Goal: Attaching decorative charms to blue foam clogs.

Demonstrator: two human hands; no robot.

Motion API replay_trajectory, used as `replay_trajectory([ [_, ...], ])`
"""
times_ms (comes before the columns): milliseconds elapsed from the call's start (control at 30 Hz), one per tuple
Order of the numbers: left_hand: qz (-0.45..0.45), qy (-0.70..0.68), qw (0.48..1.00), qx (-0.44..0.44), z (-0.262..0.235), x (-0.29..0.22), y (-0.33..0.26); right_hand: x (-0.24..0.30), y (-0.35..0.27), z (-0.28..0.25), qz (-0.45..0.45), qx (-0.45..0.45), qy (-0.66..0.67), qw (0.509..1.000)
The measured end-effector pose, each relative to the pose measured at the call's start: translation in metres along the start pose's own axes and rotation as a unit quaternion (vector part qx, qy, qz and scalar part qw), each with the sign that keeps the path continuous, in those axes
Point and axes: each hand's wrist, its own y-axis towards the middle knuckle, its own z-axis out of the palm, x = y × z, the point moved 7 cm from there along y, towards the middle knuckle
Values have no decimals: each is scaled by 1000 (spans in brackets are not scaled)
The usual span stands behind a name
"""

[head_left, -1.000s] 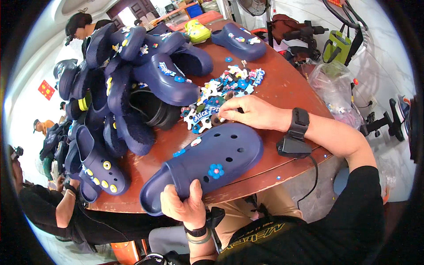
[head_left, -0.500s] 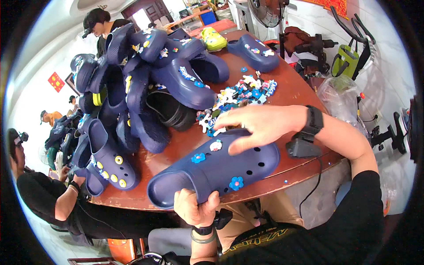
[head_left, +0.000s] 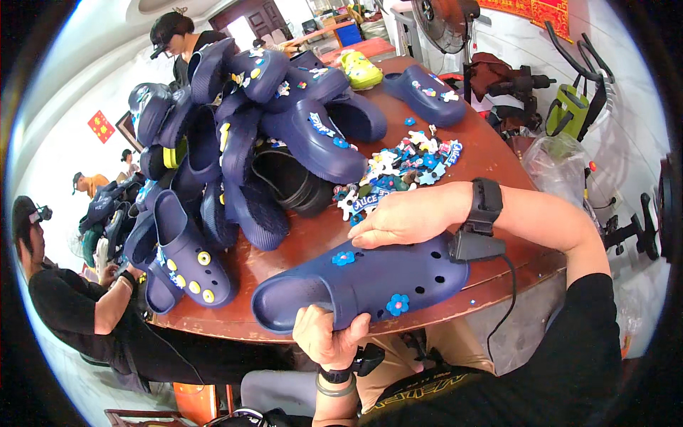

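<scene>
A navy clog [head_left: 366, 288] lies at the table's near edge, heel to the left and toe to the right. My left hand [head_left: 329, 336] grips it by the heel end, thumb on its side. Above the clog's upper is my right hand [head_left: 416, 215], its fingers pressed together and pointing left; whatever they hold is hidden. Two blue flower charms, an upper one [head_left: 343, 257] and a lower one [head_left: 398, 304], sit on the clog, and several of its holes are bare. Just beyond my right hand spreads a pile of small charms [head_left: 420, 162], white, blue and dark.
Stacked navy clogs [head_left: 313, 142] rise at the left of the red-brown table [head_left: 491, 153]. A yellow-green clog [head_left: 361, 70] and another decorated navy clog [head_left: 427, 96] stand farther back. A person in black [head_left: 78, 313] works at left, and a fan [head_left: 445, 25] stands behind.
My right hand has drawn its spread fingers together and now covers the spot where a white charm showed on the clog. My left hand keeps its grip. The whole view has shifted slightly.
</scene>
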Motion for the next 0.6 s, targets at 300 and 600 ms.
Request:
replay_trajectory([
  [300, -13, 16, 1000, 10, 2, 7, -1, -8, -4, 12, -35, -70, -55, 995],
  [600, -62, 24, 998, 22, 9, 11, 2, 0, -14, 14, -73, -204, -195, 957],
])
